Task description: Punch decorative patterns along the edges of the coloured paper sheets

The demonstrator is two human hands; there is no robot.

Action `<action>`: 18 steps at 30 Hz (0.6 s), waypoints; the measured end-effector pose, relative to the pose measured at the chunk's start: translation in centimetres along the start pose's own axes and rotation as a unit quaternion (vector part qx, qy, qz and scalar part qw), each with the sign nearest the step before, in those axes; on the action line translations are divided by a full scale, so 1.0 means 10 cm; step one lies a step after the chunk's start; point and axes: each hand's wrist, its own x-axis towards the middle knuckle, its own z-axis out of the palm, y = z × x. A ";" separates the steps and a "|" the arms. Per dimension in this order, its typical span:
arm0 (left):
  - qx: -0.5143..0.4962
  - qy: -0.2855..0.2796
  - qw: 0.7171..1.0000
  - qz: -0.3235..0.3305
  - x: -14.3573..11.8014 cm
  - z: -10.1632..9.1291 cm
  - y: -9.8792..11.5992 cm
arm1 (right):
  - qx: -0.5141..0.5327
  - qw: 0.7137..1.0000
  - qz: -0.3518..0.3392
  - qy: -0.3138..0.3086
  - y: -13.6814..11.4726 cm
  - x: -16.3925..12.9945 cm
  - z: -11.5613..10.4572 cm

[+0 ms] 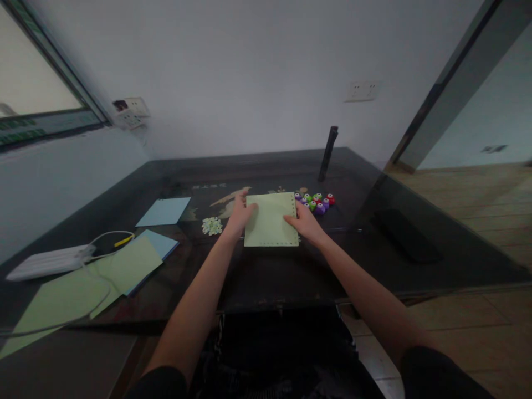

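Note:
A pale green sheet of paper (270,221), with small holes or marks along its right and bottom edges, is held between both hands over the dark table. My left hand (240,215) grips its left edge, thumb on top. On the right edge, my right hand (305,221) pinches the sheet, also with the thumb on its face. The fingers underneath are hidden. Just left of my left hand lies a pile of small pale pieces (211,225). Beyond my right hand sits a cluster of purple, green and red bead-like pieces (318,203) with white tops.
Light blue paper (164,211) and pale green sheets (120,265) lie at the left, near a white power strip (52,261) with a cable. A black upright stand (328,154) rises at the back right. A dark flat object (407,235) lies at the right.

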 end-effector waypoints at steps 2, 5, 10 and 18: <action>0.068 0.064 0.993 0.078 -0.03 -0.01 0.06 | 0.010 1.000 0.021 -0.019 -0.01 -0.03 0.06; 0.160 0.034 0.968 0.191 -0.10 0.02 0.16 | 0.014 0.998 0.038 -0.045 -0.03 -0.08 0.12; 0.221 -0.081 0.947 0.219 -0.16 0.08 0.15 | -0.004 0.998 0.038 -0.053 -0.04 -0.10 0.15; 0.173 -0.122 0.958 0.194 -0.15 0.09 0.13 | -0.006 0.997 0.036 -0.067 -0.07 -0.13 0.17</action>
